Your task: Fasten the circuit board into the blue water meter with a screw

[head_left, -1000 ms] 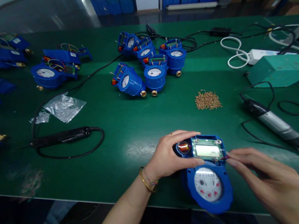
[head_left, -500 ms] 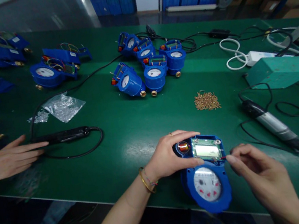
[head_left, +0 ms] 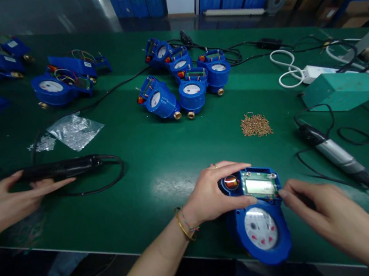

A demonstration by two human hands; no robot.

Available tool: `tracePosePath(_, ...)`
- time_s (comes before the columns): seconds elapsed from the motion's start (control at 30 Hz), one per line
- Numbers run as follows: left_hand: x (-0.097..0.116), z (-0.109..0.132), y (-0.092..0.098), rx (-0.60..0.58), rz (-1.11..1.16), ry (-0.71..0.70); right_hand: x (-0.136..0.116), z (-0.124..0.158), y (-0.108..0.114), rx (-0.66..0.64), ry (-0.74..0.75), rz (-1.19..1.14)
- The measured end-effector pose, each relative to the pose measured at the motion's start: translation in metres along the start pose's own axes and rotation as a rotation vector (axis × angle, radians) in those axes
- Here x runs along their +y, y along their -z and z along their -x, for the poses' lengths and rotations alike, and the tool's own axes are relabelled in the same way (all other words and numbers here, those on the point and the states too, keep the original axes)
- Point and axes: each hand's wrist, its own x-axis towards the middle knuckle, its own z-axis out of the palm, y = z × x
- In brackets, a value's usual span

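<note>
While a co-worker's hand [head_left: 3, 203] lies at the left edge of the green tabletop [head_left: 146, 202], its fingers [head_left: 46, 185] touch a black electric screwdriver [head_left: 58, 170]. Behind it are a crumpled clear plastic bag [head_left: 75, 132] and, toward the far edge, partly assembled blue water meters [head_left: 50, 88]. Four more meters [head_left: 191, 96] sit clustered mid-table near the far edge. At the near edge, the person's left hand [head_left: 212, 192] is closed around the upper end of a blue water meter [head_left: 261, 229], whose exposed circuit board [head_left: 259, 186] faces up. Behind it lies a small heap of brass screws [head_left: 255, 125]. The right hand [head_left: 313, 203] has its fingertips [head_left: 283, 194] pinched at the board's right side; whether they hold anything is too small to tell. Further right lie a silver electric screwdriver [head_left: 337, 154], a green box [head_left: 342, 90] and a white power strip [head_left: 312, 73].
</note>
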Motion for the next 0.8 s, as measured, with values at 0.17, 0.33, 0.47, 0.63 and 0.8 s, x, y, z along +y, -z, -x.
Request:
tracePosePath(0.17,0.001,0.001,-0.002,0.013,0.016,0.0,0.004,-0.007,-0.001,-0.124,-0.166,-0.03)
tracePosePath(0.33,-0.003,0.001,-0.004,0.013,0.06,-0.003,0.004,-0.007,-0.012,-0.093,-0.323,-0.11)
tracePosePath(0.47,-0.004,0.001,-0.003,0.0,0.063,-0.006,0.005,0.002,-0.012,-0.019,-0.362,-0.181)
tracePosePath(0.63,-0.004,0.002,0.0,-0.001,0.076,0.019,0.003,0.02,-0.011,0.021,-0.304,-0.473)
tracePosePath(0.8,-0.003,0.003,0.001,-0.005,0.09,0.039,-0.005,0.033,-0.036,0.587,-0.179,-0.301)
